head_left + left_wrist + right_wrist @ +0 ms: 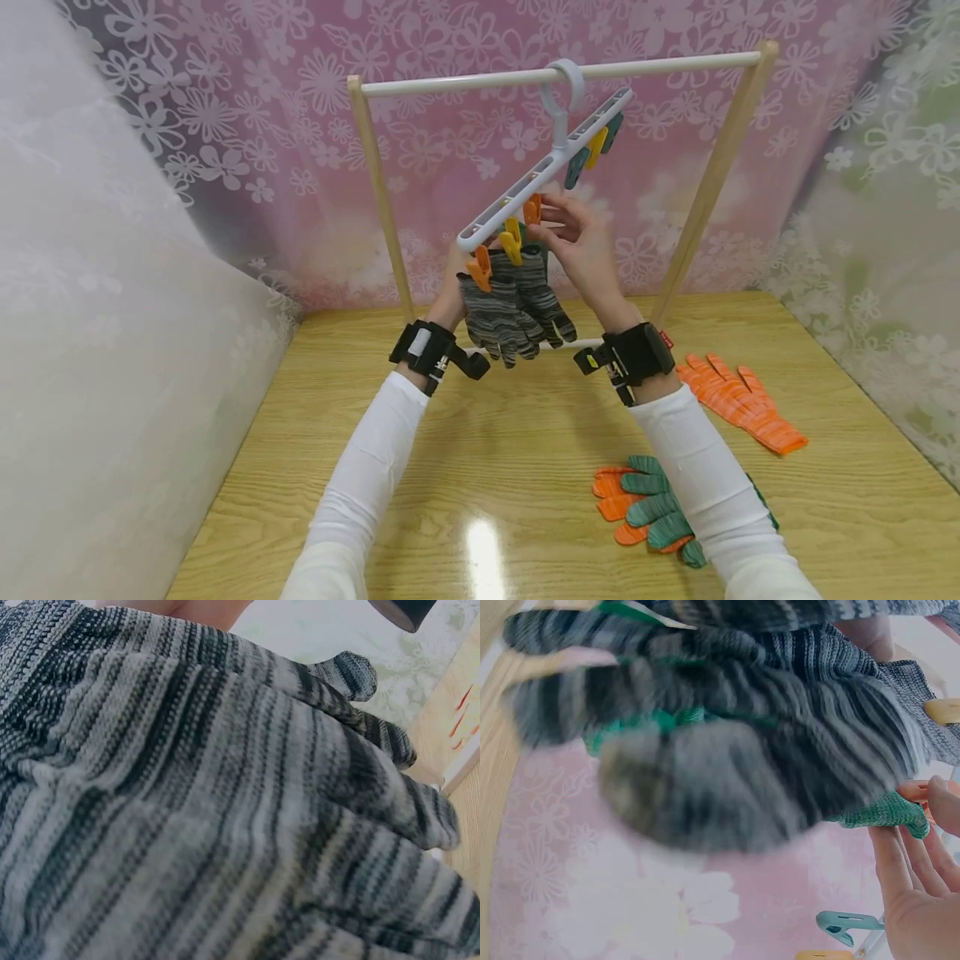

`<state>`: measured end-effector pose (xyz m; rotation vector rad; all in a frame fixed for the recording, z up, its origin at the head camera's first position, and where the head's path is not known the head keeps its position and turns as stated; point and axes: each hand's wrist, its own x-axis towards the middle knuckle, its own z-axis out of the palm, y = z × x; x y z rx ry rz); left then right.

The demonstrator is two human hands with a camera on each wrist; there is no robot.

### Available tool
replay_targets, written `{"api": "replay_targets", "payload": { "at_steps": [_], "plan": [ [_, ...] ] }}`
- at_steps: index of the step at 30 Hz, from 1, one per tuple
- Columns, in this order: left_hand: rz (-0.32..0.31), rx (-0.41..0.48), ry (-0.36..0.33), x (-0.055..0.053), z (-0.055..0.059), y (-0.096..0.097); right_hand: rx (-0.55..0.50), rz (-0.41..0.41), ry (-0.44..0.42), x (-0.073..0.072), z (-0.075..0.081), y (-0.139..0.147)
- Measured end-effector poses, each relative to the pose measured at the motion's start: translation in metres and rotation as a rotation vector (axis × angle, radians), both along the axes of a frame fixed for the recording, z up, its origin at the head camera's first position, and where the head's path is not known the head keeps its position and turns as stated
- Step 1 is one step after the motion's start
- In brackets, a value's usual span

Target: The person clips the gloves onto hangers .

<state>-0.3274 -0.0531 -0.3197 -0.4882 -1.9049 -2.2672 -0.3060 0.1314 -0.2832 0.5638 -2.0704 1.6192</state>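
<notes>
My right hand (581, 246) pinches an orange clothespin (532, 209) under the white hanger (517, 185). In the right wrist view, this clothespin is at the cuff corner of a green glove (881, 811), mostly hidden behind the grey-striped gloves (498, 312). Those hang from the hanger's near end by another orange clothespin (480, 268) and a yellow clothespin (512, 242). My left hand (452, 283) is up behind the grey gloves, its fingers largely hidden; I cannot tell what they hold. Grey knit fills most of the left wrist view.
The hanger hooks over the white rail (675, 65) of a wooden-legged rack (716, 175), its bar slanting. Teal and yellow clothespins (596, 147) hang at its far end. On the table (337, 467) lie an orange glove (742, 404) and, overlapping, green and orange gloves (652, 504).
</notes>
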Motion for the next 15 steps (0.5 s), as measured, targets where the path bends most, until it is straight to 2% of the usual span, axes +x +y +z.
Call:
{"api": "replay_targets", "payload": {
  "at_steps": [8, 12, 15],
  "plan": [
    [0.025, -0.035, 0.04, -0.004, -0.012, -0.014, 0.032, 0.006, -0.007, 0.0, -0.01, 0.002],
    [0.067, -0.104, 0.001, -0.003, -0.019, -0.023, 0.054, -0.002, -0.007, -0.002, -0.015, 0.003],
    [0.073, -0.127, -0.019, -0.003, -0.023, -0.031, 0.058, 0.005, -0.008, -0.002, -0.017, 0.004]
  ]
}}
